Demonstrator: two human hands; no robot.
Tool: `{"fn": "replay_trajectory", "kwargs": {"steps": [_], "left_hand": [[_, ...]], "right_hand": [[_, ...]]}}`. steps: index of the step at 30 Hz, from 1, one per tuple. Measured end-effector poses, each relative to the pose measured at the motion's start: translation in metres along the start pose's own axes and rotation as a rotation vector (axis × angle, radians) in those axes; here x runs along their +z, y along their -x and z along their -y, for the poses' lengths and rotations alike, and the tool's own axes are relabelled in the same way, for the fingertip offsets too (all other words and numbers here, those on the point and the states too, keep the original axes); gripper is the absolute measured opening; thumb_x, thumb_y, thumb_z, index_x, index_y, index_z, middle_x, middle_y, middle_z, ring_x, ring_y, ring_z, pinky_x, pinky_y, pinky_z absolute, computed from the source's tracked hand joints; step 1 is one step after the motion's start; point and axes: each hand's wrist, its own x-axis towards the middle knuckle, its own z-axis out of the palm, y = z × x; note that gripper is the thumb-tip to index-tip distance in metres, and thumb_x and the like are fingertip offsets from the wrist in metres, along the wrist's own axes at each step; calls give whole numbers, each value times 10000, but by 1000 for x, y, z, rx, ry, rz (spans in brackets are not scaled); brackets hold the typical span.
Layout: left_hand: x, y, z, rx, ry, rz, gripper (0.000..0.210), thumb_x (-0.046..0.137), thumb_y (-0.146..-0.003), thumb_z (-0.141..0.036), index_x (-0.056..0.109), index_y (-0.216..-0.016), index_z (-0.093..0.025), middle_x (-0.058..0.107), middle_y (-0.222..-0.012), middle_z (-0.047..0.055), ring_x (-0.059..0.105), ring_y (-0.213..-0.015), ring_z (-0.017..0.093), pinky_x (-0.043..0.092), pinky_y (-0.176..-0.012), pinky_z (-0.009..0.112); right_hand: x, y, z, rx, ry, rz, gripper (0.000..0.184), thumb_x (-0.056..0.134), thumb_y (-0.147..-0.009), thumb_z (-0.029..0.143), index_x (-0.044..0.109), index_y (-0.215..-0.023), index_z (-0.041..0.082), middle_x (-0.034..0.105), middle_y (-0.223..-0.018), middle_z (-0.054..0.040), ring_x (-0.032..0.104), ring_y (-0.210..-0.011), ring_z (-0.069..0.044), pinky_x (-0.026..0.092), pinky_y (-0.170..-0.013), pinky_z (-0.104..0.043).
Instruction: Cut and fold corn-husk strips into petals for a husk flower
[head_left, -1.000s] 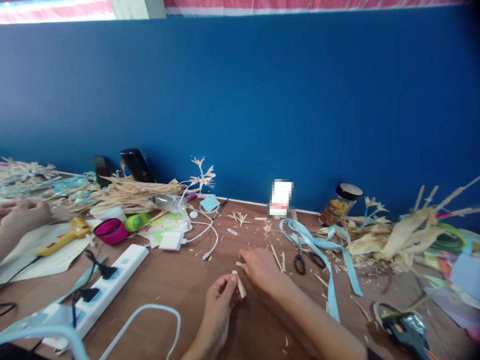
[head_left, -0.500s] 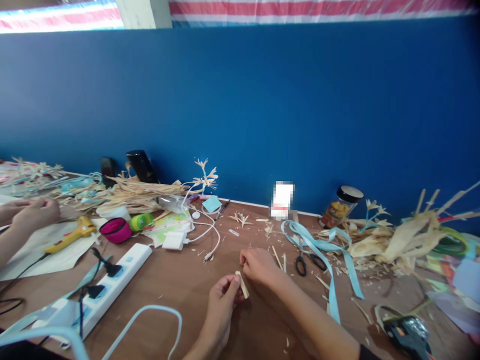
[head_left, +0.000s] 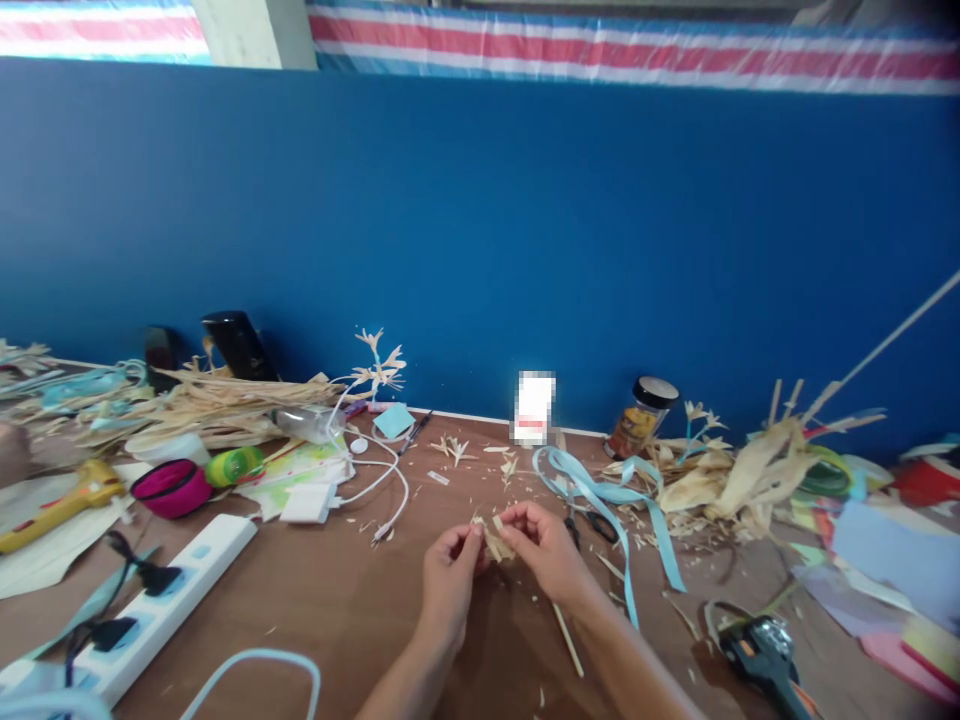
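Note:
My left hand is closed in a pinch on a pale strip of dried corn husk above the brown table. Close beside it on the right, my right hand also pinches the husk, its fingertips at the upper end. Whether this is one strip or several layers I cannot make out. A pair of scissors lies just beyond my right hand, partly under a light blue ribbon. Near my right forearm is a thin straw-coloured stick.
A white power strip, a yellow glue gun and a pink round case stand left. Husk flowers lie ahead. To the right are a black-lidded jar, husks and a black tool.
My right hand has come up from the tabletop to the husk and now pinches it alongside my left. The view has swung right, so the table's things sit farther left.

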Motion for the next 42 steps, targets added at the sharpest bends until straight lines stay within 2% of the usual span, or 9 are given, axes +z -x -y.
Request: {"fn": "replay_trajectory", "kwargs": {"steps": [3,8,12,16,26,34,42], "left_hand": [[15,-9,4,97,-90,12,284,629,-632,-402,647,-677,-122,602,-578,15,514,-547,127,399,-544,211],[27,-15,13,154,-170,103,276,615,-645,-401,660,-668,-130,613,-579,20,522,-562,145,402,-546,214],[26,-15,21,123,-177,162,305,599,-663,-416,671,-729,-128,619,-599,29,526,-568,150,415,-560,222],[22,-14,23,110,-199,190,304,576,-691,-410,675,-761,-132,580,-566,8,503,-553,132,400,-552,210],[21,-16,24,129,-254,205,307,568,-705,-395,692,-807,-133,594,-569,8,504,-559,136,399,-548,217],[19,-18,27,115,-245,205,274,583,-694,-386,661,-777,-138,623,-642,17,538,-601,140,447,-580,230],[16,-13,25,148,-223,147,278,597,-676,-390,666,-766,-136,617,-607,14,528,-558,120,442,-545,207]], "right_hand": [[-6,4,-15,30,-24,-96,206,550,-732,363,532,-714,159,480,-578,37,425,-531,-93,346,-505,-198],[-8,3,-33,28,-49,-138,251,548,-728,412,530,-692,164,508,-602,29,459,-555,-104,371,-525,-204],[-4,3,-41,12,-122,-149,232,544,-736,398,520,-704,169,540,-610,21,512,-574,-123,402,-548,-220],[-3,4,-46,-6,-120,-170,195,540,-750,357,520,-705,169,534,-598,26,505,-552,-115,395,-532,-215],[-3,6,-45,0,-198,-136,144,532,-756,314,508,-710,179,568,-620,15,563,-572,-139,437,-562,-242],[-6,7,-48,-64,-74,-153,162,517,-767,303,549,-693,162,573,-610,11,535,-575,-131,401,-544,-220],[-11,9,-47,-82,37,-117,204,477,-797,309,615,-803,159,627,-727,-20,549,-685,-156,399,-622,-234]]}}
